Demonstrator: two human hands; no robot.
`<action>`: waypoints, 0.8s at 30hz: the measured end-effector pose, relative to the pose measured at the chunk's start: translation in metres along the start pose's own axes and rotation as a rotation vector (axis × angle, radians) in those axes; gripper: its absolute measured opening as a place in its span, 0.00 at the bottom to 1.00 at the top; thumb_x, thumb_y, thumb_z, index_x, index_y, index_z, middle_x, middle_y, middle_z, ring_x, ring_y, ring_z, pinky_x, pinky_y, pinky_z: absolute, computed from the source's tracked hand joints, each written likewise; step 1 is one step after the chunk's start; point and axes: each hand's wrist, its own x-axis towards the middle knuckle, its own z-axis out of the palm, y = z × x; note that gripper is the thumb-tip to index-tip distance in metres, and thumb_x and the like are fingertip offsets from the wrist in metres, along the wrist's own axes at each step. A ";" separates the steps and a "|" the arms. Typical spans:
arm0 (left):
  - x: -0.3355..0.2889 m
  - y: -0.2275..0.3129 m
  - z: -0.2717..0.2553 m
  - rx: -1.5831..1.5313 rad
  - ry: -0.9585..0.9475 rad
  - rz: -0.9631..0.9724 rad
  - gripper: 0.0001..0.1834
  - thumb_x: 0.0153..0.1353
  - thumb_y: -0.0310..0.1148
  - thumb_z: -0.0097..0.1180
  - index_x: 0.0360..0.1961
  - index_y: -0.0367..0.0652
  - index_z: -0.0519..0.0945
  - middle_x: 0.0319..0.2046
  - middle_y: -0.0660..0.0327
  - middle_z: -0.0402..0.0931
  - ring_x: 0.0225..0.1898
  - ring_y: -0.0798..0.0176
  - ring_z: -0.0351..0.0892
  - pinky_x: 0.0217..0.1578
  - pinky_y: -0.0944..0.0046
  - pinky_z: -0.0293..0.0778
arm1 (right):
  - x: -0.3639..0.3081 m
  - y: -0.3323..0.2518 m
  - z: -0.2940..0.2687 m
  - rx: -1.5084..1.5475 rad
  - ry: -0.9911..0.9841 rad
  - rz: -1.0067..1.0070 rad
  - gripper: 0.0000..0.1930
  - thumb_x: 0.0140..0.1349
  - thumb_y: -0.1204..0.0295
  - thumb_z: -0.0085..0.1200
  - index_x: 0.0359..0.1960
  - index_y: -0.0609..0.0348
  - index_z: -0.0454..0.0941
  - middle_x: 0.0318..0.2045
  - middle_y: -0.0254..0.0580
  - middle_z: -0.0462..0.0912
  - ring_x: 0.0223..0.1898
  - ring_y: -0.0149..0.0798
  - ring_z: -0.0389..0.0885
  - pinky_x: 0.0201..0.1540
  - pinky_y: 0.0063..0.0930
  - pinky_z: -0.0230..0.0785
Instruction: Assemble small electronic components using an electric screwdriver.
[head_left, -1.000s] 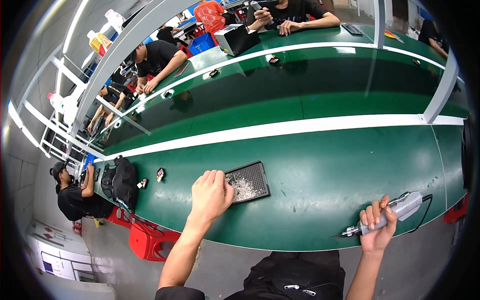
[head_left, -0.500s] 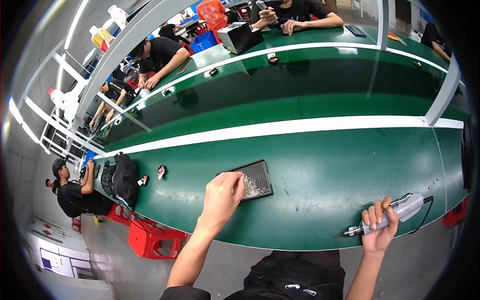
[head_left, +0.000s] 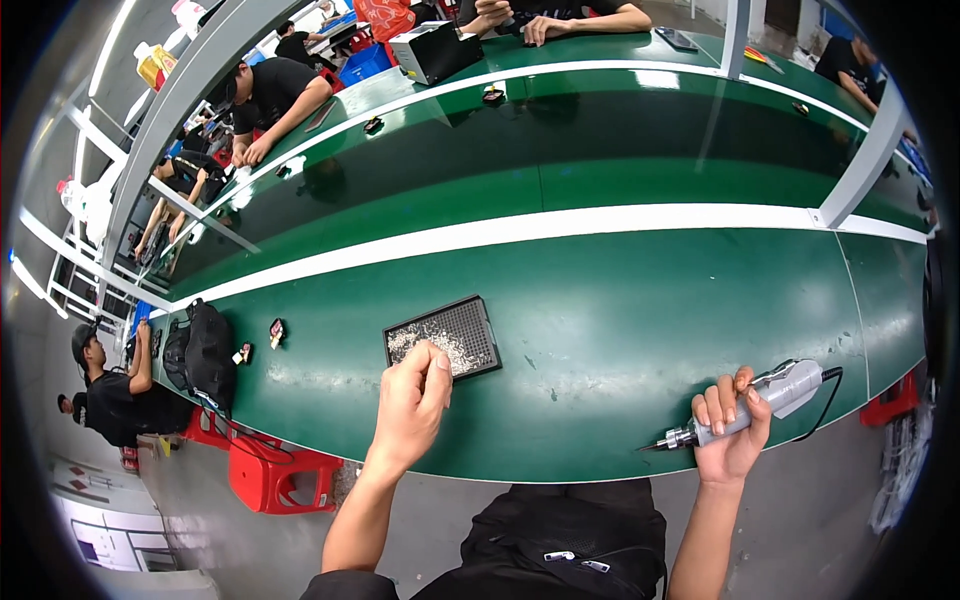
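My right hand [head_left: 733, 428] grips the tool [head_left: 792, 390]. By the tray [head_left: 474, 318], my left hand [head_left: 412, 400] curls narrow, its hold unreadable from here.

No legible text or numbers anywhere. Landmark: black tray [head_left: 470, 318]. Far beyond tray, orange-red shirt [head_left: 384, 16] carries a pale print, can't make it out. Beyond and left of tray, bottle [head_left: 156, 66] has a yellow label, unreadable. Right of tray, grey electric screwdriver [head_left: 790, 387]: nothing readable.

The tray [head_left: 472, 322] lies on the table [head_left: 640, 330], right of the backpack [head_left: 205, 350] and left of the power tool [head_left: 797, 388].
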 end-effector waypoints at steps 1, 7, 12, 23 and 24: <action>-0.003 0.000 0.003 0.048 -0.047 0.027 0.11 0.67 0.25 0.47 0.25 0.37 0.69 0.15 0.67 0.65 0.17 0.78 0.62 0.18 0.71 0.59 | -0.001 0.000 0.000 -0.008 0.003 -0.006 0.07 0.62 0.68 0.49 0.36 0.56 0.66 0.18 0.32 0.63 0.17 0.28 0.61 0.28 0.26 0.58; -0.013 0.008 0.042 -0.046 -0.225 0.013 0.15 0.67 0.27 0.51 0.22 0.37 0.68 0.12 0.66 0.64 0.15 0.76 0.61 0.16 0.70 0.57 | -0.002 0.002 0.001 -0.018 -0.004 0.007 0.06 0.62 0.68 0.48 0.35 0.56 0.67 0.18 0.31 0.63 0.18 0.28 0.61 0.28 0.26 0.58; 0.010 0.000 0.065 -0.064 -0.242 0.027 0.13 0.67 0.28 0.52 0.24 0.37 0.70 0.13 0.67 0.67 0.16 0.78 0.63 0.17 0.71 0.58 | 0.001 0.003 -0.002 -0.031 -0.008 0.006 0.07 0.62 0.68 0.48 0.35 0.56 0.68 0.18 0.32 0.64 0.18 0.28 0.61 0.28 0.26 0.57; 0.026 0.014 0.049 -0.332 -0.076 0.148 0.04 0.56 0.17 0.61 0.30 0.33 0.77 0.29 0.60 0.77 0.27 0.74 0.74 0.27 0.74 0.72 | 0.003 0.001 -0.004 -0.033 -0.021 0.010 0.07 0.63 0.67 0.48 0.35 0.56 0.69 0.18 0.31 0.65 0.18 0.28 0.61 0.29 0.26 0.58; 0.023 0.014 0.051 -0.369 -0.097 0.093 0.03 0.55 0.17 0.62 0.30 0.32 0.79 0.31 0.58 0.79 0.29 0.73 0.76 0.28 0.74 0.74 | 0.003 0.001 -0.003 -0.029 -0.025 0.014 0.07 0.63 0.67 0.48 0.35 0.56 0.69 0.19 0.31 0.65 0.18 0.28 0.62 0.29 0.26 0.58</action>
